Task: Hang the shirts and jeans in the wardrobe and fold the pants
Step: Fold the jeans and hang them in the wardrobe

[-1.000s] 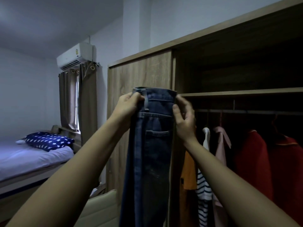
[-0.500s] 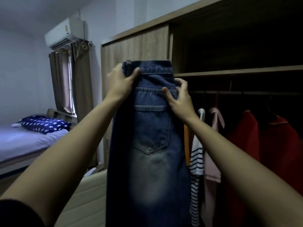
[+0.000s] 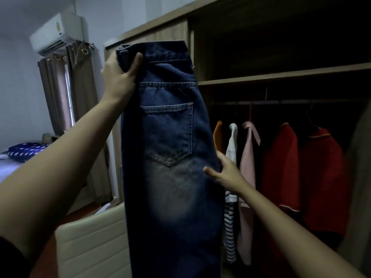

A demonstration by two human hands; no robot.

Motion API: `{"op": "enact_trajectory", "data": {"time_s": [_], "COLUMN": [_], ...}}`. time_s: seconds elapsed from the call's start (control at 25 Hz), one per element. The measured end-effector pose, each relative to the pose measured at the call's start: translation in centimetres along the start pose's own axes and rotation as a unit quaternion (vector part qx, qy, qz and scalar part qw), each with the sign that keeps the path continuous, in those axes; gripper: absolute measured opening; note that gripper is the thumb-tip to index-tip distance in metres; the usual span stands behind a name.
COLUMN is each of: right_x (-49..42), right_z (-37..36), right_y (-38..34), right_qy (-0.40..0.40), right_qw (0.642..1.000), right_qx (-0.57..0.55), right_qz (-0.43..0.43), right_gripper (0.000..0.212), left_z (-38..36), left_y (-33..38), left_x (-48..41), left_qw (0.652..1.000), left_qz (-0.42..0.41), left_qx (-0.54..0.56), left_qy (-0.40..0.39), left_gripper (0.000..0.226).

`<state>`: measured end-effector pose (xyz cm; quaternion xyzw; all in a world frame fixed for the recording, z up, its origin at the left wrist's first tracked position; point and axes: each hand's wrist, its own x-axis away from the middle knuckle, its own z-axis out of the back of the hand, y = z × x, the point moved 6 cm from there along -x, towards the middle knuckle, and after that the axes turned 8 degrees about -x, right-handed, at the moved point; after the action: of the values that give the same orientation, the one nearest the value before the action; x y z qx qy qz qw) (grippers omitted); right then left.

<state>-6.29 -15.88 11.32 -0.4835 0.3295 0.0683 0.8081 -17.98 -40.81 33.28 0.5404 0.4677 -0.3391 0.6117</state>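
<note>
A pair of dark blue jeans (image 3: 170, 137) hangs folded lengthwise in front of me, back pocket facing me, legs running down out of view. My left hand (image 3: 120, 77) grips the waistband at its top left corner. Lower down, my right hand (image 3: 224, 171) lies against the right edge of the jeans below the pocket, fingers spread and thumb on the denim. The wooden wardrobe (image 3: 281, 75) stands open behind. Its rail (image 3: 291, 101) carries an orange top (image 3: 217, 135), a white striped shirt (image 3: 230, 217), a pink shirt (image 3: 248, 167) and two red shirts (image 3: 281, 167).
A cream padded chair back (image 3: 92, 241) is low in front of me. A bed with a blue star-patterned pillow (image 3: 26, 150) sits at the left. Curtains (image 3: 84, 117) and an air conditioner (image 3: 58, 31) are on the far wall.
My right hand left the waistband and slid down the right edge to below the pocket. The jeans have spread wider and sit higher, and my view has moved closer to the wardrobe.
</note>
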Motion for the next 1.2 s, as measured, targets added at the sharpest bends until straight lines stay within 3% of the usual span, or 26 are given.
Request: {"op": "enact_trajectory", "data": {"time_s": [0.04, 0.12, 0.2, 0.28, 0.32, 0.4, 0.48, 0.52, 0.68, 0.76, 0.84, 0.92, 1.0, 1.12, 1.2], "right_x": [-0.1, 0.1, 0.6, 0.9, 0.7, -0.1, -1.1, -1.5, -2.0, -1.9, -1.8, -1.6, -1.5, -1.6, -1.5], "right_z": [-0.2, -0.2, -0.3, -0.7, -0.9, -1.1, -0.8, -0.5, -0.1, 0.0, 0.5, 1.6, 2.6, 3.3, 3.6], "right_y": [0.3, 0.5, 0.3, -0.7, -1.5, -3.2, -4.4, -4.5, -2.9, -2.2, -2.0, -2.7, -3.5, -3.4, -3.4], "right_qy": [-0.02, -0.036, -0.048, -0.061, -0.064, -0.054, -0.015, 0.004, 0.055, 0.045, 0.022, 0.0, -0.018, 0.011, 0.055], "right_qw": [0.999, 0.996, 0.992, 0.988, 0.986, 0.983, 0.978, 0.975, 0.969, 0.973, 0.973, 0.97, 0.98, 0.995, 0.994], "right_qx": [-0.023, -0.061, -0.093, -0.124, -0.14, -0.171, -0.203, -0.217, -0.224, -0.2, -0.199, -0.221, -0.183, -0.089, -0.088], "right_qz": [-0.016, -0.049, -0.071, -0.069, -0.062, -0.046, -0.042, -0.042, -0.083, -0.109, -0.115, -0.099, -0.069, -0.049, -0.033], "right_gripper": [0.033, 0.024, 0.015, 0.021, 0.022, 0.017, 0.013, 0.015, 0.022, 0.026, 0.024, 0.021, 0.027, 0.02, 0.013], "left_z": [0.1, 0.1, -0.3, -1.0, -1.0, -1.1, -1.0, -1.2, -2.3, -2.5, -2.3, -2.4, -2.4, -2.0, -1.8], "left_y": [0.1, 0.2, -0.2, -2.4, -3.6, -4.7, -5.3, -6.1, -9.0, -9.9, -10.2, -10.4, -9.9, -10.4, -10.1], "left_x": [0.1, 0.4, 0.2, -1.2, -1.6, -0.2, 3.3, 6.1, 18.4, 19.4, 18.7, 17.3, 16.8, 15.8, 15.3], "left_qw": [1.0, 0.999, 0.983, 0.957, 0.954, 0.924, 0.834, 0.794, 0.741, 0.731, 0.746, 0.773, 0.794, 0.825, 0.836], "left_qz": [0.0, -0.011, -0.025, 0.053, 0.139, 0.31, 0.37, 0.385, 0.506, 0.519, 0.482, 0.393, 0.341, 0.37, 0.4], "left_qx": [0.003, -0.04, -0.177, -0.264, -0.224, 0.052, 0.338, 0.402, 0.294, 0.261, 0.264, 0.306, 0.269, 0.157, 0.175], "left_qy": [0.001, -0.018, -0.05, -0.105, -0.144, -0.217, -0.23, -0.242, -0.33, -0.358, -0.376, -0.394, -0.425, -0.396, -0.332], "left_gripper": [0.038, 0.044, 0.045, 0.052, 0.06, 0.072, 0.082, 0.085, 0.076, 0.046, 0.022, 0.058, 0.075, 0.074, 0.056]}}
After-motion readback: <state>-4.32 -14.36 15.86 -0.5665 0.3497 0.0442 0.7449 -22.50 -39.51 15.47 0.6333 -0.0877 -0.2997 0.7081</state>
